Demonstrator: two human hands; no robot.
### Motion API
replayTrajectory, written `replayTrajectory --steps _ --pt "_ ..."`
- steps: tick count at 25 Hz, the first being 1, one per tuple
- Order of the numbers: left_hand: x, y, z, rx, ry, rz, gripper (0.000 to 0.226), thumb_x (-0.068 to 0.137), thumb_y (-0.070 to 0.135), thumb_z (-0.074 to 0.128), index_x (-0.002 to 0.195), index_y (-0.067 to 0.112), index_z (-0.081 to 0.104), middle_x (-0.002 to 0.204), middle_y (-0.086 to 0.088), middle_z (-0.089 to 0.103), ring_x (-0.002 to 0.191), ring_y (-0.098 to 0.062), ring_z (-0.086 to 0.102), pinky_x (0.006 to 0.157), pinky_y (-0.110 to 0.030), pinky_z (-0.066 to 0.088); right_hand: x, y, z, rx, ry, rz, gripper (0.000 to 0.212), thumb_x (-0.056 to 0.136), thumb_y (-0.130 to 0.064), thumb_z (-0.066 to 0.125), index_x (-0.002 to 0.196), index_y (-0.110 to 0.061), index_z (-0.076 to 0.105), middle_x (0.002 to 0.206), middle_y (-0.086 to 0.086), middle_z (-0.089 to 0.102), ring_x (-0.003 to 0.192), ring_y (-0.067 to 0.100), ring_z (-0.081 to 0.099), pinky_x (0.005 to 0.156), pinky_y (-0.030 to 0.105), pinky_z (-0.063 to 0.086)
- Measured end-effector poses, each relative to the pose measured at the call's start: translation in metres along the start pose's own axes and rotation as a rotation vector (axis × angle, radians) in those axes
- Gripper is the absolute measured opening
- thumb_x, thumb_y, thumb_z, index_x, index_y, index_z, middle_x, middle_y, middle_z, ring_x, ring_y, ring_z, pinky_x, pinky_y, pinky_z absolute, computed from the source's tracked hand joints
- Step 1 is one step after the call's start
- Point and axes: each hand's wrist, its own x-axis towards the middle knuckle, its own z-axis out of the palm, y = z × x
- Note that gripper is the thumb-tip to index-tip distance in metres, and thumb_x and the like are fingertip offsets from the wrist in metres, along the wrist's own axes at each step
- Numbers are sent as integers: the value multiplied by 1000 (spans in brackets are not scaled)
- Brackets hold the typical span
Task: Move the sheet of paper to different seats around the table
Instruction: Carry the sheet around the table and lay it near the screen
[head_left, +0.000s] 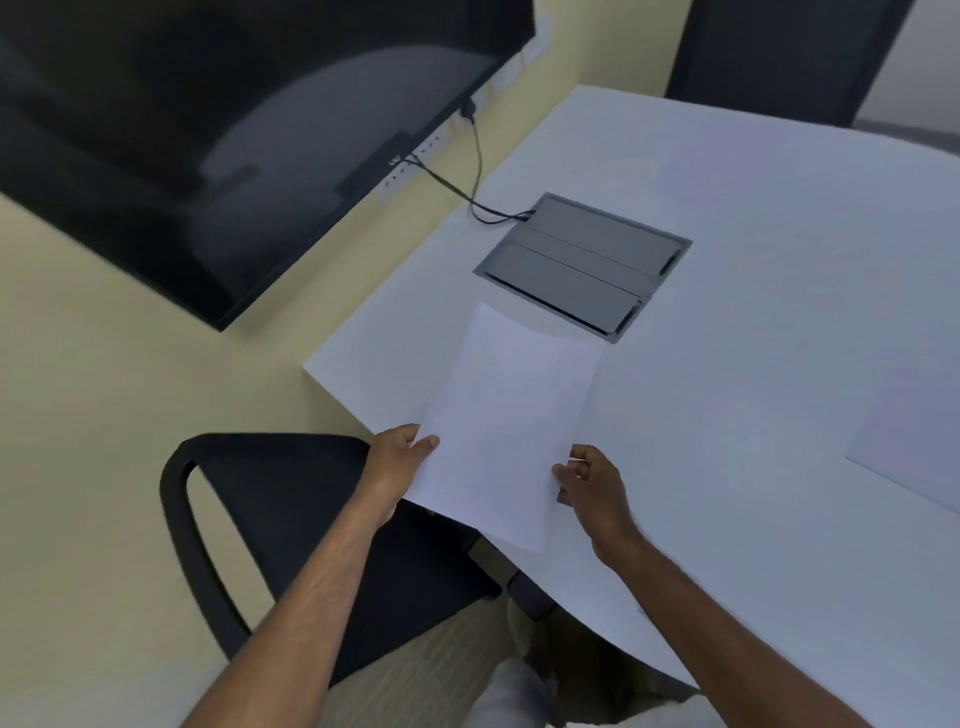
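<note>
A blank white sheet of paper is held just above the near left corner of the white table, its near end hanging over the table's edge. My left hand pinches the sheet's left edge, thumb on top. My right hand grips the right edge with curled fingers. A black chair stands under the sheet's near end, at the table's left side.
A grey cable box lid is set into the table beyond the sheet, with black cables running to a dark wall screen. Another white sheet lies at the right. A second black chair stands at the far side.
</note>
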Motion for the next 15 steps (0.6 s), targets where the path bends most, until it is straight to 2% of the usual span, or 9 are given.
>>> replayTrajectory --steps 2,5,9,13,15 --pt "26 -8 -4 43 -36 -29 23 100 18 66 101 -4 74 105 -17 79 91 -28 75 87 -44 61 12 6 12 29 37 34 17 99 -12 64 115 -18 65 107 4 74 101 26 72 91 46 63" --pt "62 -23 -11 110 -80 -67 28 100 18 66 104 -10 71 109 -24 76 89 -30 73 88 -46 59 31 18 34 28 95 69 18 99 -15 64 117 -19 63 108 4 73 100 27 72 92 47 62" --pt "110 -44 -18 191 -146 -104 25 100 19 66 102 -5 73 105 -21 77 87 -27 72 78 -37 58 57 39 64 -9 171 110 20 100 -20 63 119 -23 60 108 3 70 81 20 69 82 39 60" --pt "150 -61 -16 200 -217 -128 14 99 19 66 94 12 76 99 -7 79 97 -30 75 80 -34 62 73 66 86 -20 224 132 28 100 -18 63 128 -19 60 108 1 70 86 16 70 80 34 62" --pt "166 -70 -15 215 -241 -133 12 100 19 66 95 14 76 101 -6 78 99 -30 74 83 -36 62 76 76 93 -56 217 144 39 100 -13 62 137 -19 55 109 -2 67 90 15 69 81 32 61"
